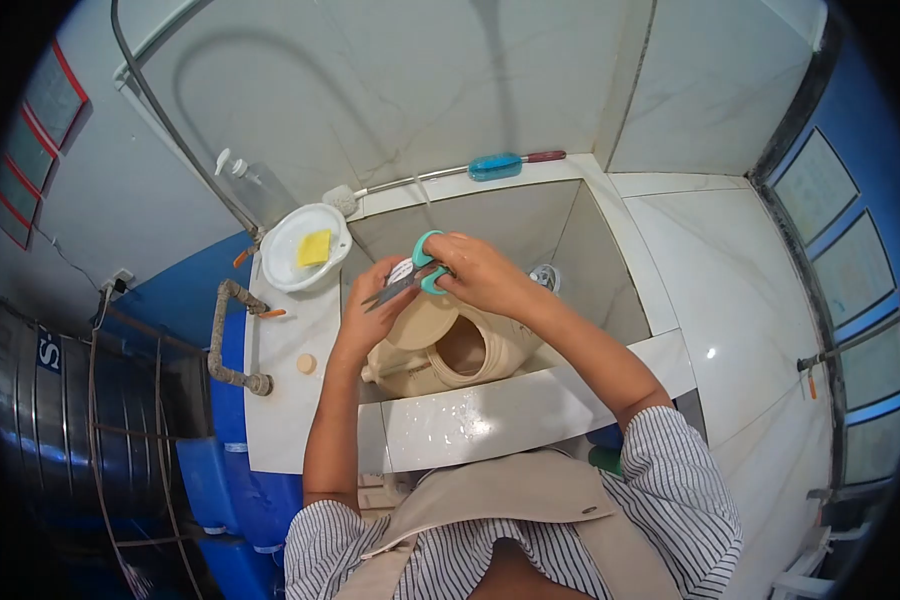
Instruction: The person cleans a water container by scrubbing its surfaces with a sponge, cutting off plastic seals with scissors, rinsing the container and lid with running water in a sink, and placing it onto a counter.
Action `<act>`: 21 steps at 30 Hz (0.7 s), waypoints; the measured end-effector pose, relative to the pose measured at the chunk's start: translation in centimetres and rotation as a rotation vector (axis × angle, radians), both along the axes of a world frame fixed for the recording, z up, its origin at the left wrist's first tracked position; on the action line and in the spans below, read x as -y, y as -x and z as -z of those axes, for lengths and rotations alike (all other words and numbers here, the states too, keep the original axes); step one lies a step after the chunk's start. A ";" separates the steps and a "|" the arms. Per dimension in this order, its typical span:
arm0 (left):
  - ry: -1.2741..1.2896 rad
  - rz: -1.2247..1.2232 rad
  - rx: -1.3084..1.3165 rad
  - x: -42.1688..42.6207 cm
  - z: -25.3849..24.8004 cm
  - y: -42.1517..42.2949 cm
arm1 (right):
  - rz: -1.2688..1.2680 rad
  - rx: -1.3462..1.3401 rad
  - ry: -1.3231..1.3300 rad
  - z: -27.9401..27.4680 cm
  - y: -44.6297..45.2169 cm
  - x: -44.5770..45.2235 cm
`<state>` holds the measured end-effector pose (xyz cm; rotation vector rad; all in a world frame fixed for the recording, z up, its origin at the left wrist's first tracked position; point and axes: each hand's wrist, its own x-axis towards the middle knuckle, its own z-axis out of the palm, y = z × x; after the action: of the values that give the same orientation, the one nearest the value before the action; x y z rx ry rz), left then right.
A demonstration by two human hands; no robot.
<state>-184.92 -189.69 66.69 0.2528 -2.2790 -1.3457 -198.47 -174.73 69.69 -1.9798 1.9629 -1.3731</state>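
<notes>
Teal-handled scissors point(432, 270) are in my right hand point(485, 275), with fingers in the handle loops and the blades pointing left. My left hand point(367, 300) is closed beside the blades around a small white item with printed lines point(400, 270), partly hidden by the fingers. Below both hands, a beige plastic container point(510, 352) lies in the tiled sink point(610, 270), its round mouth open toward me. A flat beige disc point(425, 322) rests against the container near its mouth.
A white basin point(278, 250) with a yellow sponge point(314, 248) stands at the sink's left corner, beside a pump bottle point(255, 185). A long-handled brush point(495, 167) lies along the back ledge. A small beige cap point(306, 364) and a pipe point(220, 340) are at left.
</notes>
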 end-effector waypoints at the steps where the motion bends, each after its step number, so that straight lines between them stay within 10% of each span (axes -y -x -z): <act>1: 0.005 0.032 0.030 0.3 -0.1 0.0 | -0.020 -0.060 -0.019 -0.2 0.3 0.0; 8: -0.319 0.016 0.171 -2.0 -2.7 1.1 | -0.001 -0.253 0.087 -0.2 0.1 -0.9; 21: -0.135 0.136 0.087 -2.0 -2.7 3.6 | 0.070 -0.132 0.188 -0.4 2.8 -3.8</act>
<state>-188.55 -187.69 69.40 0.2079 -2.3150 -1.5892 -201.28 -170.93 70.11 -2.1522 2.0451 -1.5331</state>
